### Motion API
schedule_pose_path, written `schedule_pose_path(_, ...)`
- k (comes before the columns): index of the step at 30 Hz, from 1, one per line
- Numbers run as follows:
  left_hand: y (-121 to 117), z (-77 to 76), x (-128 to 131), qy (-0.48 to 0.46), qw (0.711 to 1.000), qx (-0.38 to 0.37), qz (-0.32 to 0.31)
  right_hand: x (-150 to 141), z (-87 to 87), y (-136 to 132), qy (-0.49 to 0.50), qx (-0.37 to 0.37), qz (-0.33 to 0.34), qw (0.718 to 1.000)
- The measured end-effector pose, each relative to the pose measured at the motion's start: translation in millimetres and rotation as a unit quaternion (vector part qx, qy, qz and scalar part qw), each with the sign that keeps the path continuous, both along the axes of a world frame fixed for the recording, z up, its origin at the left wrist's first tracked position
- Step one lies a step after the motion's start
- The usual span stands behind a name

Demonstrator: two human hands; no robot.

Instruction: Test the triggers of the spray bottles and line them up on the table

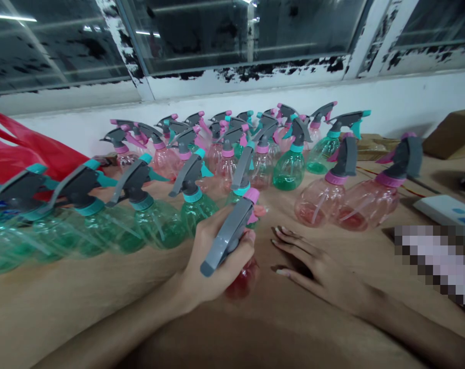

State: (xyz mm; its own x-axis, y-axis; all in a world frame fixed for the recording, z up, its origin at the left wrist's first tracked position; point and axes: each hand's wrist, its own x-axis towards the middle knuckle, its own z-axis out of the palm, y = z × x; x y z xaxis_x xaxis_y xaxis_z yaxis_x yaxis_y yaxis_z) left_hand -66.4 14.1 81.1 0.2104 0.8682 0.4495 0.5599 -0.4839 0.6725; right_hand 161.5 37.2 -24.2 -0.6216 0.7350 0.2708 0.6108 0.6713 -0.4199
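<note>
My left hand [217,261] is closed around the neck of a pink spray bottle [242,282] that has a grey head and a pink nozzle; red liquid shows low in it. To its right, my right hand [313,264] rests on the table with fingers stretched out, holding nothing. A row of green spray bottles [159,225] with teal collars runs from the left edge to just behind my left hand. Beyond my right hand stand two pink spray bottles [320,197], close together, each with a little red liquid at the bottom.
Several more pink and green spray bottles [290,166] crowd the back near the white wall. A red plastic bag [36,143] lies at the left. At the right are a cardboard box [453,133], a white device [447,209] and a blurred-out patch on the wooden table [294,328].
</note>
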Motion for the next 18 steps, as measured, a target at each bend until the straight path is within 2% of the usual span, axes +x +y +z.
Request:
schedule_pose_path(5,-0.6,0.3,0.6,-0.009,1.000,-0.001,-0.015,0.3,-0.6,0.5,0.001,-0.001,0.001,1.000)
schedule_pose_path(10,-4.7,-0.4,4.3,-0.027,0.999,-0.022,0.035,0.6,-0.6,0.8,0.010,0.003,0.007,1.000)
schedule_pose_path(14,-5.6,0.1,4.9,-0.039,0.998,-0.044,0.031,0.5,-0.5,0.7,0.002,0.007,0.004,1.000)
schedule_pose_path(18,-2.5,0.9,2.0,-0.017,0.999,-0.023,0.017,0.4,-0.5,0.7,-0.008,0.010,0.004,1.000)
